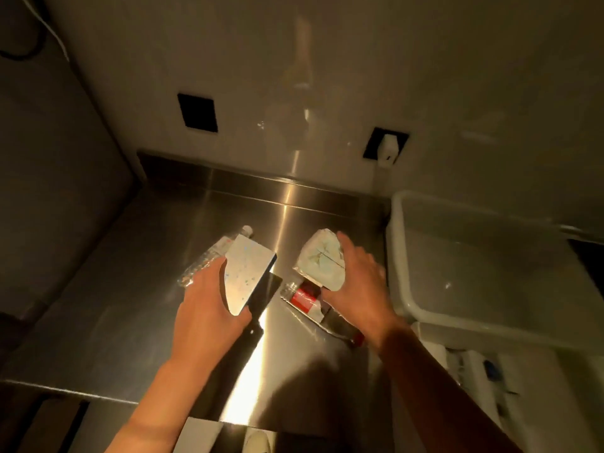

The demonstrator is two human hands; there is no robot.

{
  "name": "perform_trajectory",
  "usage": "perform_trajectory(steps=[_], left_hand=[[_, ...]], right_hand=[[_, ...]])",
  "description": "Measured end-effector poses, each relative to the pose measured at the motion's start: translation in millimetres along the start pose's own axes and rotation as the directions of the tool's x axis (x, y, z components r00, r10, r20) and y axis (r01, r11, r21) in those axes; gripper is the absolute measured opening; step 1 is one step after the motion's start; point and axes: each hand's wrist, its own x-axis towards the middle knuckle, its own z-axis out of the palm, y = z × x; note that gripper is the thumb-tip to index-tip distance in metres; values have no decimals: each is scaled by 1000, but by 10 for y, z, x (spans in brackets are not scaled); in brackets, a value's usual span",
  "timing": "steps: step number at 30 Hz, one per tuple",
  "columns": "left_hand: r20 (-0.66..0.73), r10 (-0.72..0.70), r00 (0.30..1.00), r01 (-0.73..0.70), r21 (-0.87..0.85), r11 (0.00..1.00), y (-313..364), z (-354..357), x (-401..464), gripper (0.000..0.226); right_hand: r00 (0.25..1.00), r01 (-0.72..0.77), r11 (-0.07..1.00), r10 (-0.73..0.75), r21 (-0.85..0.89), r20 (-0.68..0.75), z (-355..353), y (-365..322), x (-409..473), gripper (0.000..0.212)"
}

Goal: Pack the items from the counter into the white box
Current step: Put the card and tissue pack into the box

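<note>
My left hand (204, 302) grips a flat white speckled box (246, 273) by its near edge, tilted above the steel counter (130, 305). A clear plastic water bottle (209, 256) lies behind and to the left of that box. My right hand (354, 282) holds a pale soft plastic-wrapped pack (322, 261), fingers along its right side and thumb at its near edge. Under that hand lies a dark cola bottle with a red label (305, 299). The white box (483, 263), a large open bin, stands at the right end of the counter.
A raised steel backsplash (261, 181) runs along the counter's far edge below a wall with two dark sockets (197, 112), one with a white plug (389, 147). A dark side wall closes the left. Shelving with small items shows below the bin at lower right.
</note>
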Motion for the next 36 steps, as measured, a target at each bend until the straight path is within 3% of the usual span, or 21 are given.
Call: perform_trajectory(steps=[7, 12, 15, 19, 24, 27, 30, 36], left_hand=[[153, 308, 939, -298, -84, 951, 1112, 522, -221, 96], [275, 473, 837, -460, -115, 881, 1787, 962, -483, 98], [325, 547, 771, -531, -146, 835, 2116, 1215, -653, 91], [403, 611, 681, -606, -159, 780, 2469, 1526, -878, 87], [472, 655, 591, -670, -165, 724, 2803, 1845, -1073, 82], [507, 639, 579, -668, -155, 728, 2896, 2023, -1116, 82], [515, 596, 617, -638, -117, 761, 2932, 2162, -1122, 84], [515, 600, 613, -658, -87, 748, 2980, 2358, -1152, 81]], right_hand=[[976, -148, 988, 154, 50, -157, -754, 1073, -925, 115], [934, -300, 953, 304, 52, -185, -1102, 1768, -1577, 116], [934, -297, 953, 303, 59, -192, -1210, 2096, -1954, 110], [936, -321, 947, 321, 20, -143, -1331, 2429, -2348, 106], [940, -334, 941, 336, -52, 56, -1371, 2713, -2523, 107], [951, -293, 954, 298, -59, 89, -1374, 2846, -2549, 92], [959, -238, 970, 243, -49, 148, -1381, 2921, -2526, 83], [942, -196, 980, 200, -42, 270, -1271, 3018, -2498, 85]])
